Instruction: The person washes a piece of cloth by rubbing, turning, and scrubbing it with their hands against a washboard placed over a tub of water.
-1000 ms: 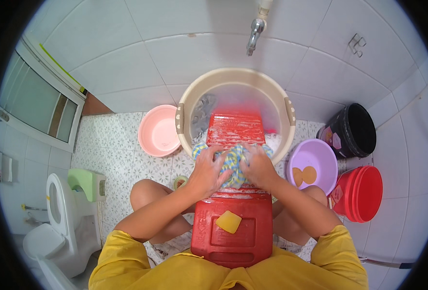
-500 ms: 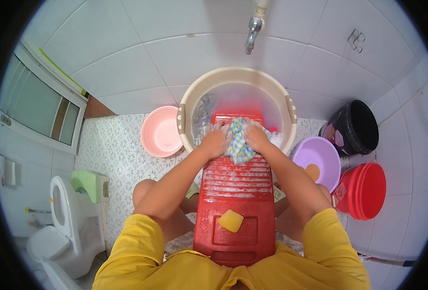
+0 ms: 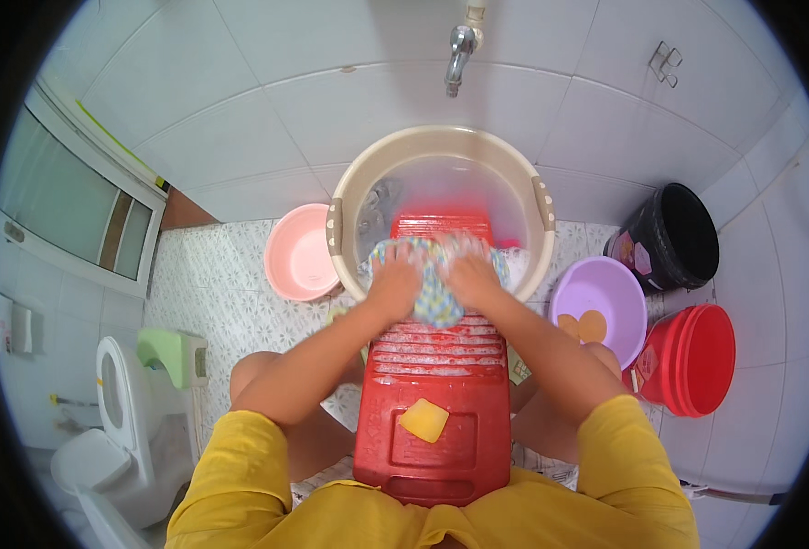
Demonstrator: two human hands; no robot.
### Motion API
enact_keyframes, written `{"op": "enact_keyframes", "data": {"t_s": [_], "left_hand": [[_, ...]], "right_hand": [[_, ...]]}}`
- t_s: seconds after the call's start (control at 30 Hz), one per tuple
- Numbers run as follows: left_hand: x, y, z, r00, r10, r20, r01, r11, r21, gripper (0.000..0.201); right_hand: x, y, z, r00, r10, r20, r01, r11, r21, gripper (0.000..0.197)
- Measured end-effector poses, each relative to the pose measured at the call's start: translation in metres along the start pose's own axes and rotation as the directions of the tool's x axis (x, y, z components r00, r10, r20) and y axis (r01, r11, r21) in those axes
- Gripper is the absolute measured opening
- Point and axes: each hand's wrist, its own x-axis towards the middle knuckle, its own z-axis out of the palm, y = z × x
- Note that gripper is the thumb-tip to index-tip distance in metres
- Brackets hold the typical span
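A wet checked cloth (image 3: 437, 304) in blue, yellow and white lies bunched across the ribs of a red washboard (image 3: 433, 389). Both my left hand (image 3: 397, 282) and my right hand (image 3: 468, 274) are closed on it, side by side, with their fingers smeared by motion. White suds coat the ribs below the cloth. A yellow bar of soap (image 3: 424, 421) rests on the flat near end of the board. The board's far end dips into cloudy water in a large cream basin (image 3: 450, 139), where some other laundry shows, partly submerged.
A pink basin (image 3: 296, 256) stands left of the cream one. To the right are a purple basin (image 3: 619, 297) with round tan pieces inside, a black bucket (image 3: 688, 238) and a red bucket (image 3: 701, 361). A tap (image 3: 459, 59) juts from the wall; a green stool (image 3: 174, 357) stands near the toilet (image 3: 116, 393).
My two hands have come a little toward me along the washboard, bringing the cloth with them. The soap stays at the same spot on the board. The whole view has shifted slightly.
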Motion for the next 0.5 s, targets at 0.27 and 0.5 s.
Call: {"op": "enact_keyframes", "data": {"t_s": [0.27,0.5], "left_hand": [[0.055,-0.042,0.027,0.955,-0.238,-0.177,0.107,0.833,-0.542,0.049],[-0.071,0.004,-0.065,0.962,0.257,-0.090,-0.251,0.708,-0.660,0.082]], "right_hand": [[0.065,0.013,0.007,0.944,0.211,0.253,-0.273,0.931,0.242,0.043],[-0.046,-0.030,-0.074,0.943,0.113,0.314,-0.286,0.757,0.587,0.040]]}}
